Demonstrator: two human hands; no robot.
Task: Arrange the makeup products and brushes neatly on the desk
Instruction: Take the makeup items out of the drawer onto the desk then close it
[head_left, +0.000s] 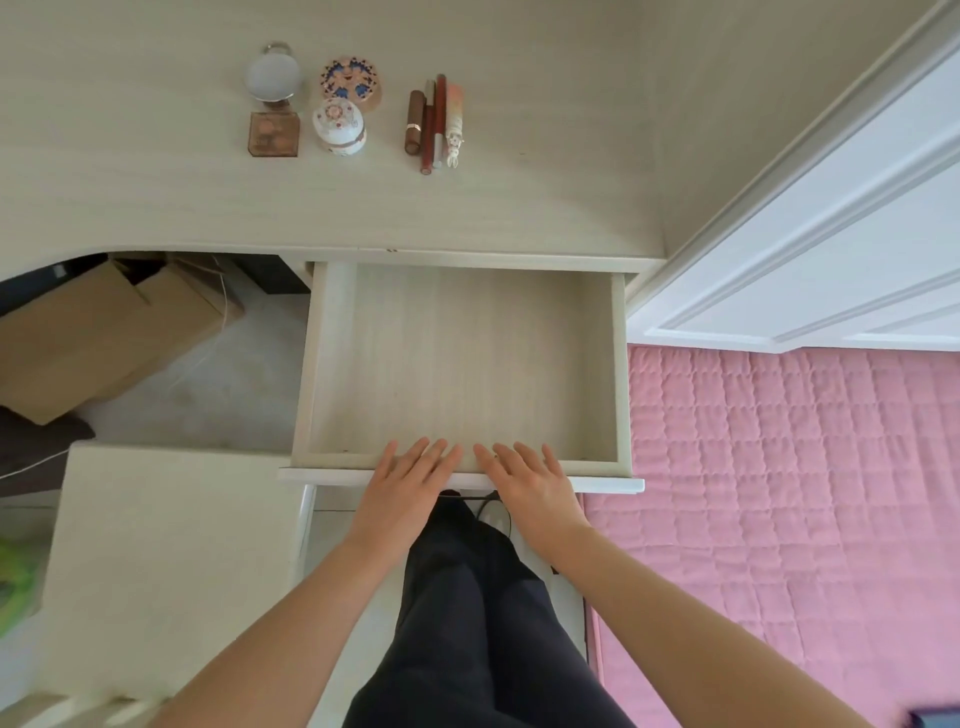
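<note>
Flat, gripping nothing: left hand (410, 483) and right hand (530, 486) side by side on the front rim of the open drawer (304, 364) — compacts (340, 127) and the row of lipsticks and brushes (434, 122) up on the desk (519, 197), well apart, liable to roll if jolted by a hard shove.
</note>
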